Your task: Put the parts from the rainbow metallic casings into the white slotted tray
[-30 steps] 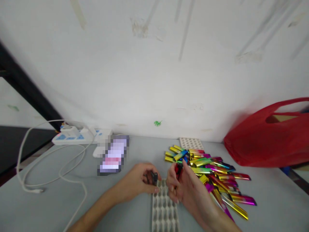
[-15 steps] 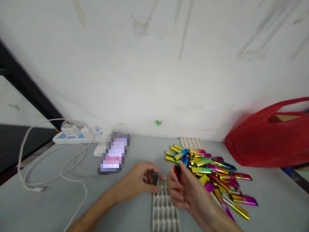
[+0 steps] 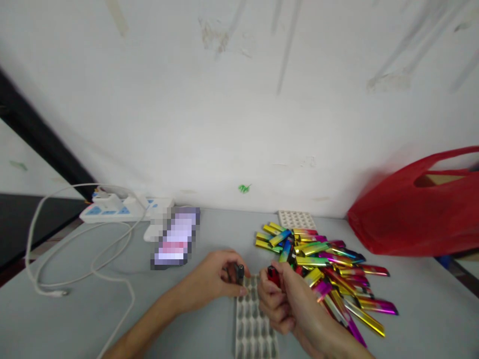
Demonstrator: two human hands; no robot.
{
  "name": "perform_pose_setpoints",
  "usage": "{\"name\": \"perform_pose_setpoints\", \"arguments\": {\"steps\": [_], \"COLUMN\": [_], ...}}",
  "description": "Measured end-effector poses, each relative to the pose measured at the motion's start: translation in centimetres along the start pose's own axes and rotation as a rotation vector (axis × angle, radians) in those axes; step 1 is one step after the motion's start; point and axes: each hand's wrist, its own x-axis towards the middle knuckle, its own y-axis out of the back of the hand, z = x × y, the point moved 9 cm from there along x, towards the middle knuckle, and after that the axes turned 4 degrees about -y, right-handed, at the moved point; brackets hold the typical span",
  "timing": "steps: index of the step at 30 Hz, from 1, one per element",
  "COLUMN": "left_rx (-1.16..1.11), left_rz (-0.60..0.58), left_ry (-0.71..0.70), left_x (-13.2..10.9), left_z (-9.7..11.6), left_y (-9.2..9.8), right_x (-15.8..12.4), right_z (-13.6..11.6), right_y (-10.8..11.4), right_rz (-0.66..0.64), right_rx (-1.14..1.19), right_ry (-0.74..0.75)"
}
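Observation:
My left hand (image 3: 219, 276) is closed around a lighter (image 3: 240, 271); only its dark top end shows past my fingers. Curled fingers of my right hand (image 3: 280, 299) grip a red lighter (image 3: 273, 275), its black top pointing up near my thumb. Under and between both hands lies a pale tray (image 3: 255, 326) with rows of small hollows, partly covered by my fingers. A loose pile of shiny lighters (image 3: 346, 271) in yellow, green, blue, red and purple spreads just right of my right hand.
A second pale tray (image 3: 297, 220) lies behind the pile near the wall. At right stands a red bag (image 3: 407, 219). To the left are a phone (image 3: 175, 239) with a lit screen, a white power strip (image 3: 123, 212) with plugs, and a looped white cable (image 3: 95, 264).
My right hand's fingers have curled in more tightly, and the red lighter's top sits slightly lower. The left hand has hardly moved.

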Motion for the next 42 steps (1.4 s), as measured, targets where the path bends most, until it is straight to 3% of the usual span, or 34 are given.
{"name": "perform_pose_setpoints", "arguments": {"steps": [11,22,31,42], "left_rx": [0.016,0.023,0.021,0.012], "left_rz": [0.001,0.008,0.013,0.009], "left_ry": [-0.004,-0.009,-0.01,0.011], "left_x": [-0.1,-0.02,0.04,-0.16], "left_z": [0.42,0.28,0.12,0.17], "left_y": [0.01,0.11,0.07,0.04], "right_x": [0.08,0.4,0.37,0.27], "right_z": [-0.1,0.0,0.61,0.41], "right_y": [0.41,0.0,0.5,0.9], "right_rz": [0.111,0.023,0.056,0.104], "right_rx": [0.014,0.018,-0.018,-0.019], "right_ry": [-0.004,0.0,-0.074,0.029]}}
